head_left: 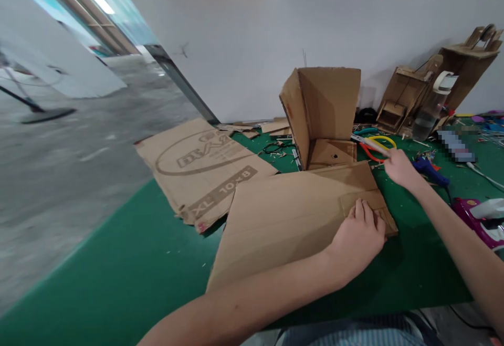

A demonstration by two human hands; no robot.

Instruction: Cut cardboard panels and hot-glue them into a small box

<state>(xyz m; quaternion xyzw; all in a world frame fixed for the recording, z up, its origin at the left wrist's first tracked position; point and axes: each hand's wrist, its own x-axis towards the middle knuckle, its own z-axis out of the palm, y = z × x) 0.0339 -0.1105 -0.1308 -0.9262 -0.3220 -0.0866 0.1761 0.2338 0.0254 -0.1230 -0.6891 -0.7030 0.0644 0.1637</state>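
Clock positions read from the centre of the plain cardboard sheet (275, 220), as the wearer sees it; 12 is away from the body.

Sheet: flat on the green desk (129, 272), its narrower end at 3 o'clock. A small cardboard piece (350, 201) lies on that end.

Left hand (360, 233): 3 o'clock, palm down, fingers bent together and pressing on the small piece. Thumb hidden; cannot tell whether it grips.

Right hand (399, 167): 2 o'clock, closed around a slim pale tool (372, 144), which points toward the upright cardboard structure. Exact tool type unclear.

Upright cardboard structure (328, 102): 1 o'clock, two standing walls and a base panel with a dark hole, open toward the wearer.

Printed cardboard (208, 173): 10 o'clock, marked "XL 10x8", its near right edge meeting the plain sheet.

At 2 o'clock: red-and-yellow handles (370, 151) near the right hand; farther off, a clear bottle (429, 109) with a white cap, beside brown cardboard-like models (407, 96) leaning at the white panel (236, 46).

Between 2 and 3: blue glue gun (431, 170). At 3: magenta-and-white device (478, 222).
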